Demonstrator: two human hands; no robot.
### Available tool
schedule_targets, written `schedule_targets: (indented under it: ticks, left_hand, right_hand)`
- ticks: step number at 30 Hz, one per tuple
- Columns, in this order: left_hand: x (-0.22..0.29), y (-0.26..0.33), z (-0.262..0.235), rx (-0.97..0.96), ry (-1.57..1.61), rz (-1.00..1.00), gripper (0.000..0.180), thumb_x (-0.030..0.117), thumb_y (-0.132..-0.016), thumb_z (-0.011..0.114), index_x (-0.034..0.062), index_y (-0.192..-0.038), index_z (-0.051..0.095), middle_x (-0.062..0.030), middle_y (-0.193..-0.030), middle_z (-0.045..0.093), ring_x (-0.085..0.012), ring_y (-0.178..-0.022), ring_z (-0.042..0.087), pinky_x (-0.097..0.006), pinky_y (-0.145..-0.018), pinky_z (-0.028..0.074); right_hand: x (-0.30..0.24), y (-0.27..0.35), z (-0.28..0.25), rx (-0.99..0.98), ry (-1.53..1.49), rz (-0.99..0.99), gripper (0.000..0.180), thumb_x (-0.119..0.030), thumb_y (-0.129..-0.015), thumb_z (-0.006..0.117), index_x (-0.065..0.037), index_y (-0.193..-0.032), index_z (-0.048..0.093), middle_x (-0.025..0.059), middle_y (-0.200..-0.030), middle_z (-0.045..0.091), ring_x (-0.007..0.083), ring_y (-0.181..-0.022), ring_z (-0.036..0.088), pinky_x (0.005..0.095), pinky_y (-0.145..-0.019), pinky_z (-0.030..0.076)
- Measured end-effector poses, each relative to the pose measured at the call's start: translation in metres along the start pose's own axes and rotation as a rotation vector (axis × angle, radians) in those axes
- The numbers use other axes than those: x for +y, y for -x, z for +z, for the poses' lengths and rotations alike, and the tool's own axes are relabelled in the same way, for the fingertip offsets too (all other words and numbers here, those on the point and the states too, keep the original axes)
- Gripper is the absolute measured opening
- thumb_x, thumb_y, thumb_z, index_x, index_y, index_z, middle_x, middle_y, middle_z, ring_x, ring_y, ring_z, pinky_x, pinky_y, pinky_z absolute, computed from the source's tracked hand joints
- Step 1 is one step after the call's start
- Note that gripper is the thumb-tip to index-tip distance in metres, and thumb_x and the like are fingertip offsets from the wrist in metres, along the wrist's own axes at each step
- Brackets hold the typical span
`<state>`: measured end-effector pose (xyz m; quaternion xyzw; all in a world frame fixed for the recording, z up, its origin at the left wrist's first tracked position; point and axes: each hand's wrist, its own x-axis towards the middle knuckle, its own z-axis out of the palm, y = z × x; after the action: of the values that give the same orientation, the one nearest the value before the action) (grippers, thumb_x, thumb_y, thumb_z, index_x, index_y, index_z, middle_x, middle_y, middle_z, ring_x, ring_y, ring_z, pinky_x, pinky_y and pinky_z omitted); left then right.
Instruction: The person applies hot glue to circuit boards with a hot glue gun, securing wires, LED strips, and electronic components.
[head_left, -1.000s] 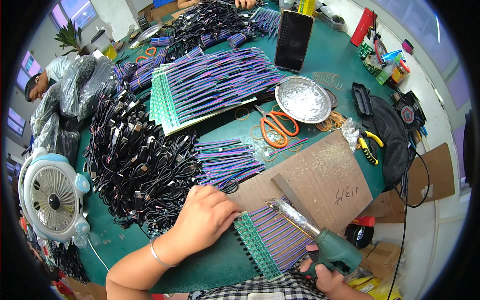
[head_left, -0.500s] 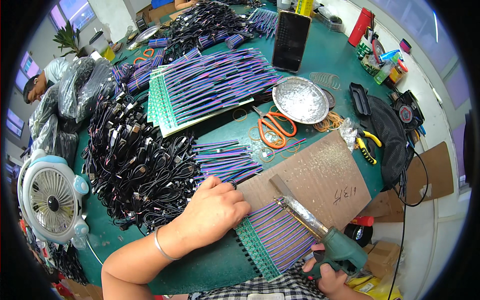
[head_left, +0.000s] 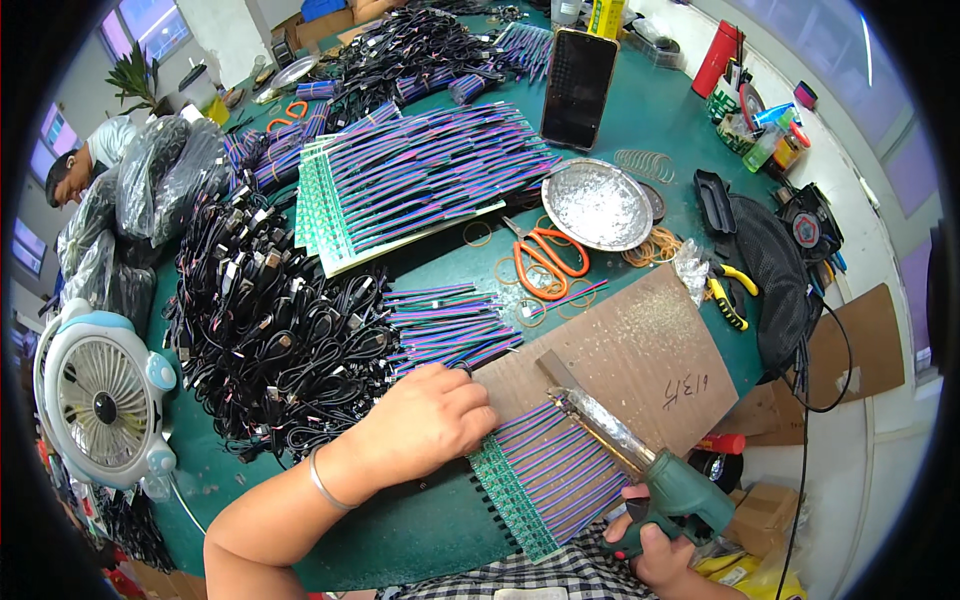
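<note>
My right hand (head_left: 655,552) grips the green handle of a soldering gun (head_left: 690,500). Its metal nozzle points up and left, with the tip over the top end of a row of purple and dark wires (head_left: 565,470). Those wires run from a green circuit board panel (head_left: 512,500) lying at the table's near edge. At the panel's upper corner rests my left hand (head_left: 435,420), fingers curled inward. Whatever it pinches is hidden behind the knuckles. Beyond that hand lies a bunch of loose coloured wires (head_left: 450,320). A brown board (head_left: 650,340) sits under the wire ends.
A heap of black cables (head_left: 280,330) covers the left, beside a fan (head_left: 105,400). Wired panels (head_left: 420,185) are stacked farther back. Orange scissors (head_left: 545,262), a metal dish (head_left: 598,205), a phone (head_left: 578,90) and yellow-handled pliers (head_left: 730,297) lie beyond the board.
My left hand has shifted very slightly, and the black loop that showed by its fingers is no longer visible. The soldering gun stays nearly in place. The view has moved a little.
</note>
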<state>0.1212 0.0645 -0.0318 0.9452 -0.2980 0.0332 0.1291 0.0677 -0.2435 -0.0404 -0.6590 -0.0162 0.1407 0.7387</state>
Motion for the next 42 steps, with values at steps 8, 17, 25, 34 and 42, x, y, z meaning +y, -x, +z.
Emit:
schedule_targets:
  ticks: [8, 17, 25, 34, 42]
  left_hand:
    - [0.031, 0.031, 0.002, 0.187, 0.061, -0.149, 0.026, 0.015, -0.067, 0.069, 0.0135, -0.092, 0.066, -0.0001, -0.084, 0.058, -0.0197, -0.077, 0.054, -0.034, -0.067, 0.043]
    - [0.044, 0.041, 0.017, 0.239, 0.118, -0.234, 0.022, 0.014, -0.072, 0.063, 0.0101, -0.094, 0.064, -0.0012, -0.087, 0.054, -0.0163, -0.076, 0.053, -0.029, -0.064, 0.043]
    - [0.045, 0.044, 0.013, 0.239, 0.137, -0.258, 0.022, 0.014, -0.074, 0.063, 0.0106, -0.095, 0.064, -0.0017, -0.087, 0.054, -0.0169, -0.076, 0.053, -0.028, -0.065, 0.043]
    - [0.043, 0.041, 0.016, 0.255, 0.145, -0.252, 0.022, 0.015, -0.073, 0.063, 0.011, -0.095, 0.064, -0.0011, -0.086, 0.054, -0.0162, -0.076, 0.053, -0.028, -0.062, 0.042]
    - [0.044, 0.04, 0.015, 0.252, 0.142, -0.255, 0.021, 0.015, -0.074, 0.063, 0.0116, -0.094, 0.065, -0.0008, -0.085, 0.054, -0.0163, -0.076, 0.053, -0.028, -0.063, 0.043]
  right_hand:
    - [0.001, -0.001, -0.026, -0.381, 0.926, -0.266, 0.017, -0.009, -0.079, 0.068, -0.002, -0.093, 0.062, 0.0081, -0.08, 0.065, 0.0186, -0.071, 0.063, 0.0302, -0.064, 0.049]
    - [-0.005, 0.006, -0.016, -0.336, 0.645, -0.109, 0.04, -0.006, -0.076, 0.069, 0.004, -0.111, 0.053, 0.0158, -0.103, 0.061, 0.0259, -0.094, 0.06, 0.0341, -0.082, 0.047]
    - [-0.012, 0.0, -0.011, -0.402, 0.731, -0.096, 0.043, -0.007, -0.075, 0.07, 0.004, -0.113, 0.053, 0.017, -0.107, 0.059, 0.0267, -0.098, 0.059, 0.0346, -0.087, 0.045]
    - [-0.017, 0.0, -0.002, -0.343, 0.668, -0.113, 0.023, -0.008, -0.077, 0.07, -0.001, -0.097, 0.06, 0.0097, -0.088, 0.065, 0.0192, -0.077, 0.063, 0.0311, -0.067, 0.05]
    - [-0.025, -0.008, 0.011, -0.275, 0.734, -0.355, 0.027, -0.009, -0.075, 0.072, -0.001, -0.098, 0.06, 0.0092, -0.086, 0.065, 0.0201, -0.076, 0.063, 0.0311, -0.068, 0.049]
